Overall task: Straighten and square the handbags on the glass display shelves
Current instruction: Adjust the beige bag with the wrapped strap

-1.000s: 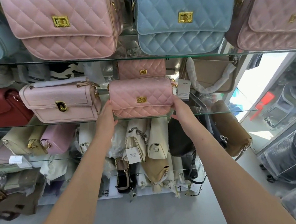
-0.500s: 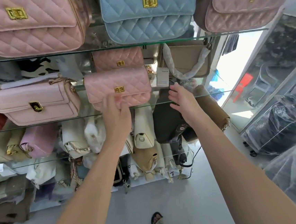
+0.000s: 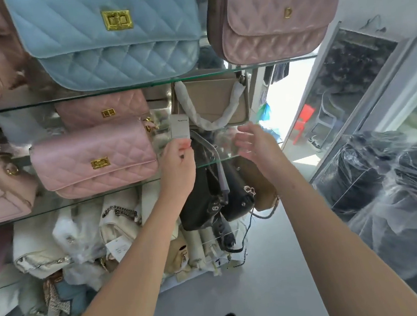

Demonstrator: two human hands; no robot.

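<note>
A small pink quilted handbag with a gold clasp stands on the middle glass shelf; a second pink one stands behind it. My left hand is just right of the front bag and pinches its white price tag. My right hand hovers open further right over the bare end of the shelf, below a beige handbag with a paper-wrapped strap. It touches nothing.
On the top shelf stand a blue quilted bag and a mauve one. Black bags hang under the middle shelf, over white and cream bags. Plastic-wrapped bundles lie on the floor at right.
Both hands have left the front pink bag. My left hand moved right and took the tag; my right hand moved right and opened. The view shifted right and closer.
</note>
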